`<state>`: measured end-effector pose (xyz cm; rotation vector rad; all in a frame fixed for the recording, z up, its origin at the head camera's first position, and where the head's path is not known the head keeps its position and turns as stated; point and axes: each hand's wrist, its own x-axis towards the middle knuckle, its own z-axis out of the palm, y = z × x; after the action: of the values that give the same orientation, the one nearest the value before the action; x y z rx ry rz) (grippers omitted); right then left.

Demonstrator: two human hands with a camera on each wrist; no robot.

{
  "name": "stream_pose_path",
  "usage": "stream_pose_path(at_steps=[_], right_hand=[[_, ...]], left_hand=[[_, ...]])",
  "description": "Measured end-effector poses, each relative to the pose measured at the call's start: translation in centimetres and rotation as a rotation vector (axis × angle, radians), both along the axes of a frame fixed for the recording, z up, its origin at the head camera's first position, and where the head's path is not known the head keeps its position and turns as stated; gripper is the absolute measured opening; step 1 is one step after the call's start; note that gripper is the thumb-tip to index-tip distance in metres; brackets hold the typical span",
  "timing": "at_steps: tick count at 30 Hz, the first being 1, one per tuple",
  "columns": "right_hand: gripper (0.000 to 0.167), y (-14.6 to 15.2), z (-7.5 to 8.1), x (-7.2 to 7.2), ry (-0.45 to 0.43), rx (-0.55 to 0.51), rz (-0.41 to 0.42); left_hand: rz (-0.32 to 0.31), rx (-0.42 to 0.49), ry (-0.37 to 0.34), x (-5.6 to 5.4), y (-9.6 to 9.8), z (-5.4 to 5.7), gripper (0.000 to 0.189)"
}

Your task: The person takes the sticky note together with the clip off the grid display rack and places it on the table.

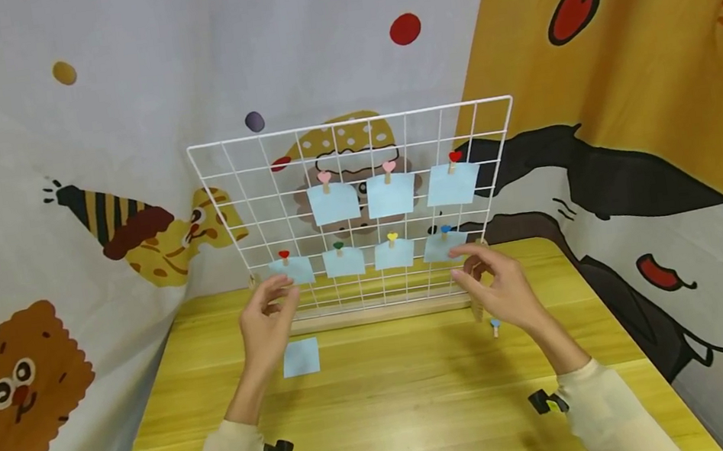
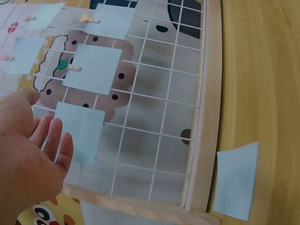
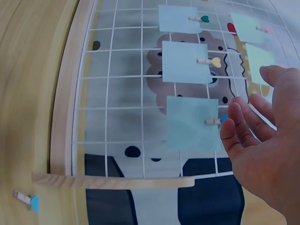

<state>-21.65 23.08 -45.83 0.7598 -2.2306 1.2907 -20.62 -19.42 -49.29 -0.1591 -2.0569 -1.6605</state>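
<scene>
A white wire grid panel [image 1: 371, 291] stands upright on a wooden base [image 1: 381, 315], with light blue paper notes clipped to it in two rows by small heart-topped clothespins. My left hand [image 1: 268, 317] is raised in front of the lower-left note [image 1: 298, 271], which hangs from a red heart clothespin [image 1: 284, 255]. Its fingers are loosely bent and hold nothing visible. My right hand [image 1: 501, 283] is at the lower-right note [image 1: 437, 248], close to its blue heart clothespin [image 3: 215, 121]. Those fingers are also loosely bent with nothing between them; whether they touch the note cannot be told.
A loose blue note [image 1: 300, 357] lies on the wooden table [image 1: 387, 407] in front of the panel's left side. At the right lies a clothespin with a blue heart [image 1: 495, 327]. Behind the panel hangs a cartoon-printed curtain [image 1: 320, 31].
</scene>
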Motion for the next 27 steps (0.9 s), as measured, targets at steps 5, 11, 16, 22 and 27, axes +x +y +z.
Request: stream_pose_path(at_steps=[5,11,16,22,27], right_hand=[[0.039,-0.8,0.5,-0.2,0.018,0.012,0.020],[0.040,-1.9,1.4,-0.4,0.017,0.019,0.039],[0.040,-3.0,2.2,-0.8,0.039,0.003,0.082],[0.040,-4.4,3.1,-1.1,0.057,0.010,0.124],[0.039,-5.4,3.8,-1.1,0.055,0.005,0.130]], left_hand=[[-0.019,-0.036,0.022,-0.6,0.3,0.6,0.036],[-0.035,-0.057,0.017,-1.2,1.0,1.4,0.039],[-0.045,-0.055,0.020,-1.8,1.6,2.3,0.038],[-0.045,-0.058,0.059,-2.5,2.1,3.0,0.031],[-0.063,-0.051,0.068,-3.0,2.7,3.5,0.034]])
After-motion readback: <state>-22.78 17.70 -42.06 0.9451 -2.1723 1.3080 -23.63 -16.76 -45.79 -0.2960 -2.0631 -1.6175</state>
